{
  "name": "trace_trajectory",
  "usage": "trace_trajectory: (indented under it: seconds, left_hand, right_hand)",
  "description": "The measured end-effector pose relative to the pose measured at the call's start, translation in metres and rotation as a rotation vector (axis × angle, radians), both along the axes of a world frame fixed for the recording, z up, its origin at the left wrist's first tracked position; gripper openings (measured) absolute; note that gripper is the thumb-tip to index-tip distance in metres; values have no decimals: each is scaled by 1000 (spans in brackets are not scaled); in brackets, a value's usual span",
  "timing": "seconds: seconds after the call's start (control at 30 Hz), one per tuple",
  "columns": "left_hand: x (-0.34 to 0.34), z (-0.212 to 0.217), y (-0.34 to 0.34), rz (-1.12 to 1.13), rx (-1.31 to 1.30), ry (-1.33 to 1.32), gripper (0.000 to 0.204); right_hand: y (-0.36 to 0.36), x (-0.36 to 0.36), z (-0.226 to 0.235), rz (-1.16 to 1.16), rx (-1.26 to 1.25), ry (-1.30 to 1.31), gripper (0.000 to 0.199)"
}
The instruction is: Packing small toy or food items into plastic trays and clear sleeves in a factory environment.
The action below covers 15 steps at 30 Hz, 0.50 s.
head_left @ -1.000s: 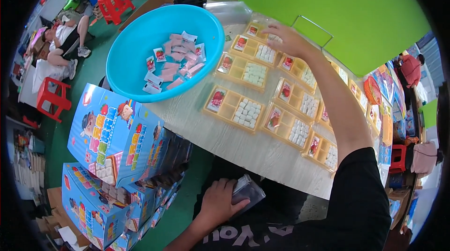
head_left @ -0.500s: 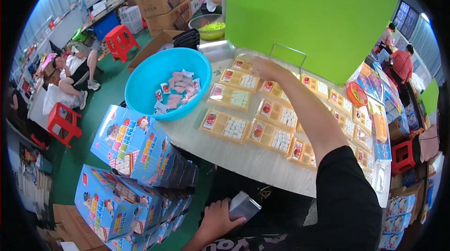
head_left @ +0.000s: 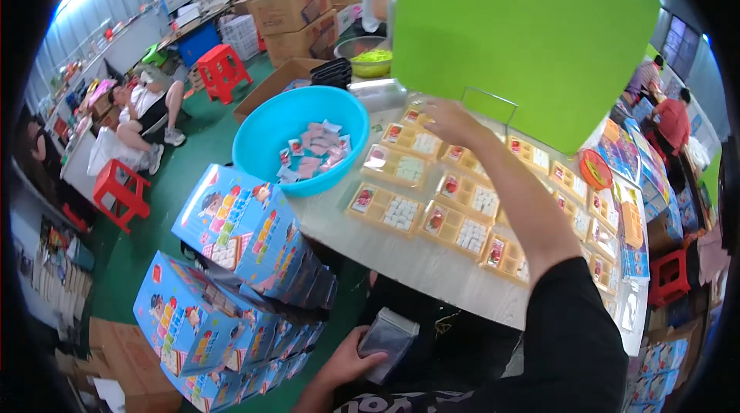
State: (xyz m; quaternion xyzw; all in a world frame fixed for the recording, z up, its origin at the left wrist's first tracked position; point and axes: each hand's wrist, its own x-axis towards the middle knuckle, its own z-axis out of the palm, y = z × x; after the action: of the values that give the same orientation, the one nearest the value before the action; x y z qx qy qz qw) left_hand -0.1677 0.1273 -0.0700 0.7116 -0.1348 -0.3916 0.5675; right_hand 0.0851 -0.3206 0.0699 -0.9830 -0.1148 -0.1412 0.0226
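Observation:
My left hand (head_left: pixel 348 360) grips a stack of clear plastic lids (head_left: pixel 391 345), low in front of me. My right arm stretches across the table. My right hand (head_left: pixel 453 121) is palm down at the farthest beige compartment tray (head_left: pixel 415 117), and its fingertips are hidden behind the hand. Rows of similar trays stand nearer, each with a red-printed sachet and small white pieces. One tray (head_left: pixel 395 166) has a glossy clear cover over it. Beside it, another tray (head_left: pixel 383 209) holds a sachet and white pieces in separate compartments.
A blue basin (head_left: pixel 247 147) with pink and white sachets stands left of the trays. Stacked blue printed cartons (head_left: pixel 231 228) rise at the near left. Behind the trays are a green partition (head_left: pixel 524 43) and a wire stand (head_left: pixel 491 97). An orange basket (head_left: pixel 595 170) sits to the right.
The view has shifted slightly, moving the scene rightward. My left hand has tilted the lid stack more upright. My right hand remains at the far tray.

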Motion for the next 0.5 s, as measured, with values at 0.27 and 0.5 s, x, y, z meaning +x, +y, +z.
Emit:
trace_trajectory:
  seconds: [0.27,0.5]
  left_hand:
    - [-7,13,-8,101,-500,309,67]
    - [-23,82,-88,227,-625,-10,70]
  right_hand:
    - [157,-264,91,75,91,404,38]
    - [213,-361,40,-87,674,257,67]
